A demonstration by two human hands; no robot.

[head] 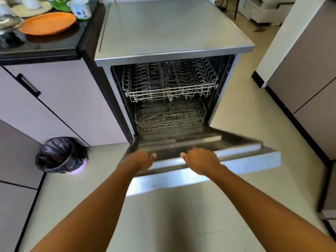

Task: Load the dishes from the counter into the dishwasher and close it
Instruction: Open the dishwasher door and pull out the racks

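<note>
A steel dishwasher point(172, 30) stands in the middle with its door point(245, 160) lowered almost flat. My left hand point(141, 160) and my right hand point(201, 160) both grip the door's top edge, fingers curled under it and thumbs on top. Inside, the upper wire rack point(169, 88) and the lower rack point(171, 115) hold no dishes. On the black counter point(45, 46) at the far left lie an orange plate point(48, 22), a white cup with a blue label point(81, 9), a green plate point(61, 5) and a glass item point(9, 22).
A small bin with a black bag point(60, 154) stands on the floor to the left of the door. Pale cabinets point(54, 106) run under the counter. Tall cabinets point(309, 79) line the right side. Tiled floor point(163, 215) lies below my arms.
</note>
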